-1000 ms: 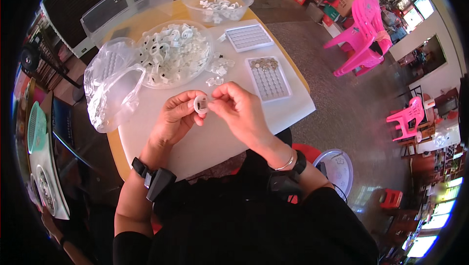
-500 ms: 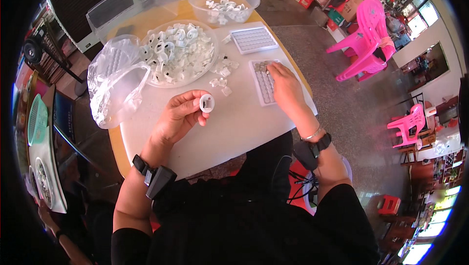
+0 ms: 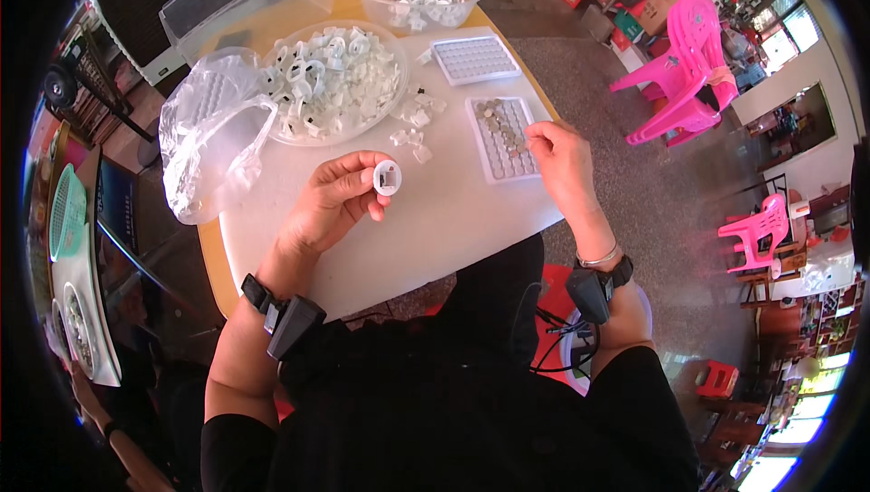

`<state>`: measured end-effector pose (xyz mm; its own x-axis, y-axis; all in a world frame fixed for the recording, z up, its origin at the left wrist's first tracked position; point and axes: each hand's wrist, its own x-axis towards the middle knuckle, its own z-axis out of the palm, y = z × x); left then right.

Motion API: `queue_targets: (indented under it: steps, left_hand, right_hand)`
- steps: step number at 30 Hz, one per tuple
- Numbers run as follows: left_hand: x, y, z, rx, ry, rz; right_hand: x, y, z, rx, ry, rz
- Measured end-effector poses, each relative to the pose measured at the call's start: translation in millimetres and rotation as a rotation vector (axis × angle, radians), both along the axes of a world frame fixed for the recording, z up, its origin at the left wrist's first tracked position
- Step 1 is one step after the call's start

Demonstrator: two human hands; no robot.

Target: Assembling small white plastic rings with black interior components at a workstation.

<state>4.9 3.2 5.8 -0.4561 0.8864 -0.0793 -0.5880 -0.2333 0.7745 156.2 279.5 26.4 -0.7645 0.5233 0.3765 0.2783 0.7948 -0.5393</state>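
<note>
My left hand (image 3: 331, 198) is closed around a small round white plastic casing (image 3: 388, 178), its face with a square slot turned up. A little to the right, my right hand (image 3: 565, 166) hovers at the right edge of a white plastic tray (image 3: 524, 111), thumb and fingers pinched together. Whatever is between those fingertips is too small to make out. Several small round silvery discs, like button cells (image 3: 492, 119), lie in the tray's left and middle part.
Behind that tray is a second white tray (image 3: 473, 60). A round dish (image 3: 317, 140) heaped with white plastic parts stands left of the trays, beside a clear plastic bag (image 3: 204, 161). A clear bowl (image 3: 370, 4) and clear bin (image 3: 204, 23) stand farther back. Loose parts (image 3: 412, 138) lie between.
My right hand has drawn back from the disc tray toward the right and nearer me, uncovering the discs. My left hand still holds the casing in nearly the same place.
</note>
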Motion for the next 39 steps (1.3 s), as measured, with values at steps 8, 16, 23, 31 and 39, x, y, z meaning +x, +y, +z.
queue_targets:
  steps: [8,16,23,31,39]
  left_hand:
    - [-1.7,-4.9,-0.7,0.027,-0.023,-0.037]
    - [0.3,0.3,0.1,0.011,-0.044,-0.038]
    - [-0.2,-2.0,-1.3,0.026,-0.037,-0.058]
    - [-3.4,-6.0,-0.6,0.059,-0.059,-0.12]
    - [-3.9,-3.7,-1.5,0.032,-0.021,-0.205]
  right_hand:
    - [-1.3,-4.0,-11.1,0.155,-0.052,-0.028]
    - [-5.8,-57.3,8.1,-0.137,0.253,0.077]
    - [-29.3,-128.2,17.5,-0.04,0.427,0.436]
    - [-32.5,-134.7,11.8,0.096,0.378,0.49]
    - [-24.0,-128.9,29.6,-0.876,0.101,0.5]
